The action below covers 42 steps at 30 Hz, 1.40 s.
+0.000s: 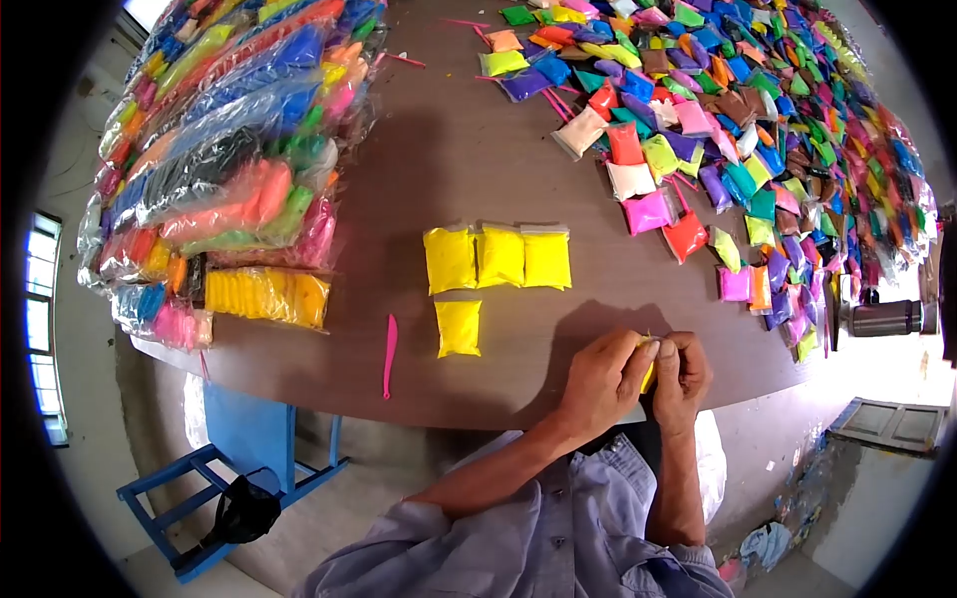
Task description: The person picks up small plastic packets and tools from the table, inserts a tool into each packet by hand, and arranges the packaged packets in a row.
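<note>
Close to my body at the table's front edge, my left hand [610,371] and my right hand [681,379] meet, thumbs and fingertips pinched together. Between them is a small yellow packet [648,379], mostly hidden by the fingers; both hands grip its upper end. To the left of my hands, a row of yellow packets [500,257] lies side by side on the brown table [389,264]. Just below that row is a single yellow packet [459,329]. A pink plastic knife-shaped tool [389,357] lies further left, touched by neither hand.
Clear bags of coloured packets [239,120] are piled along the left side, with a bag of yellow-orange packets [267,296] in front. A large heap of loose coloured packets [738,110] covers the right side. A blue chair [249,434] with a black item stands at lower left.
</note>
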{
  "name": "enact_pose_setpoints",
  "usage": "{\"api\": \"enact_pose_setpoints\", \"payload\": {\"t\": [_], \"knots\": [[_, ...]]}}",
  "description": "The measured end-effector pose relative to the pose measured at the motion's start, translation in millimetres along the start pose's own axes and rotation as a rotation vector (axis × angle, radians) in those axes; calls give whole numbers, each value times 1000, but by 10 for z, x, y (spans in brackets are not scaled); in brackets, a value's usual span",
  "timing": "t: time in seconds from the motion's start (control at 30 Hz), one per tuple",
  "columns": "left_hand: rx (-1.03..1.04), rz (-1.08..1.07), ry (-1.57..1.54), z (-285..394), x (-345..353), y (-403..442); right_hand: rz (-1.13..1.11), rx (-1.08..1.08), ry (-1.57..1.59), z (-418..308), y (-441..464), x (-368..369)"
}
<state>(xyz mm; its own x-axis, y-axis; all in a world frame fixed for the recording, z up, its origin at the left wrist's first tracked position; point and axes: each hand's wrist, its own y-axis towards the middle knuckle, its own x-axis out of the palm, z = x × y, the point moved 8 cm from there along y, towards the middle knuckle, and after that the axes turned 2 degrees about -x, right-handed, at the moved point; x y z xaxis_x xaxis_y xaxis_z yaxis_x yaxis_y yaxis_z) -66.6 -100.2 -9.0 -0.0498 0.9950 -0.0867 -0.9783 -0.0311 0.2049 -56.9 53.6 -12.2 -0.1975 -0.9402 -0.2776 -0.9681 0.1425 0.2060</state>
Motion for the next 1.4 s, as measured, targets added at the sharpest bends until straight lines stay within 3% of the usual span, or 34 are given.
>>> {"api": "enact_pose_setpoints", "payload": {"t": [0.5, 0.63, 0.8, 1.0, 1.4], "knots": [[-47, 13, 14, -36, -39, 26, -57, -40, 13, -17, 27, 60], [-50, -8, 62, 52, 28, 50, 70, -74, -8, -53, 21, -29], [42, -38, 197, 85, 83, 38, 66, 43, 238, 69, -1, 0], [55, -8, 202, 16, 66, 8, 18, 14, 108, 31, 30, 26], [105, -83, 262, 21, 156, -4, 107, 30, 244, 82, 18, -44]]}}
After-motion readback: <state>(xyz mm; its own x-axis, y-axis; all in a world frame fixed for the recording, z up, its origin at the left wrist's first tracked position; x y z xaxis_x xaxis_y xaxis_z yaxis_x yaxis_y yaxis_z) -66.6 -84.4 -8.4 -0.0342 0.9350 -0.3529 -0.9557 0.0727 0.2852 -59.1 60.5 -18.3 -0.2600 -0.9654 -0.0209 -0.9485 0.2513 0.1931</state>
